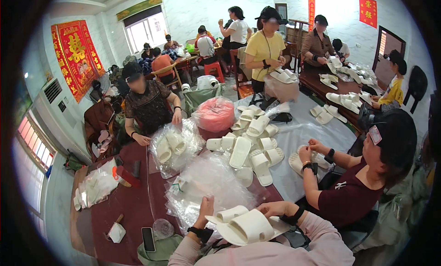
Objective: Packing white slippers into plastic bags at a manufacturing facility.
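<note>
Close in front of me I hold a pair of cream slide slippers (244,225), soles together. My left hand (206,210) grips their left end, thumb up, a black watch on the wrist. My right hand (272,208) rests on the top right edge, also with a black wrist device. Just beyond them lies a heap of clear plastic bags (204,183) on the dark red table (121,206).
A pile of loose cream slippers (250,144) sits mid-table beside a pink bagged bundle (216,113). A person opposite handles a clear bag of slippers (172,146). A person at my right works on a slipper (298,161). A phone (148,239) lies near the table's front edge.
</note>
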The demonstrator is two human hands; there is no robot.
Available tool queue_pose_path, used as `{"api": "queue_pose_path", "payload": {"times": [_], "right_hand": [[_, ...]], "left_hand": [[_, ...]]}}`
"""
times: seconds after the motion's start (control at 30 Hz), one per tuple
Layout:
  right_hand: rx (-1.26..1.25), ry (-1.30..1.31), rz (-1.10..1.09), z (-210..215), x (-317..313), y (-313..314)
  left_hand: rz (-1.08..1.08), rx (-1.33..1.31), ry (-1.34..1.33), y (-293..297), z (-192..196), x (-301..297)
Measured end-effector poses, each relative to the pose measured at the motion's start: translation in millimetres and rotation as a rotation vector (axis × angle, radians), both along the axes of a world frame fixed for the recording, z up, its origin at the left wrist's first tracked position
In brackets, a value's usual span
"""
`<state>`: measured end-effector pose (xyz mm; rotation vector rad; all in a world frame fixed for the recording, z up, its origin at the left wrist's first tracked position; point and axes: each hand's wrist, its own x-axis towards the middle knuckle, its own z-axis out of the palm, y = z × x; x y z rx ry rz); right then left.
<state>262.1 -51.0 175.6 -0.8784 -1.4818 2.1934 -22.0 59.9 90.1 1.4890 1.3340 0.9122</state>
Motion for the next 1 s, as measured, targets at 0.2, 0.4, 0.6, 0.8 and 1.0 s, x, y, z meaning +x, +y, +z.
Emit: {"api": "queue_pose_path", "payload": {"times": [0.2,0.4,0.6,0.8,1.0], "right_hand": [[-0.015,0.011,0.036,-0.2,-3.4,-0.7],[0.02,0.047,0.05,-23.3,4.1,9.1],[0.205,-0.1,0.017,4.5,2.2,22.9],[0.621,-0.406,-0.094,8.1,-14.6,29.2],[1.124,-0.736,-0.246,-14.3,-34.4,22.6]], "left_hand": [[-0.197,0.141,0.378,-15.7,3.1,-14.5],[-0.438,0.0,0.296,-32.0,13.7,-22.7],[-0.472,-0.015,0.117,-26.2,16.6,-30.6],[-0.345,0.136,0.117,-29.5,27.1,-20.3],[-0.317,-0.031,0.102,-37.4,47.4,-12.9]]}}
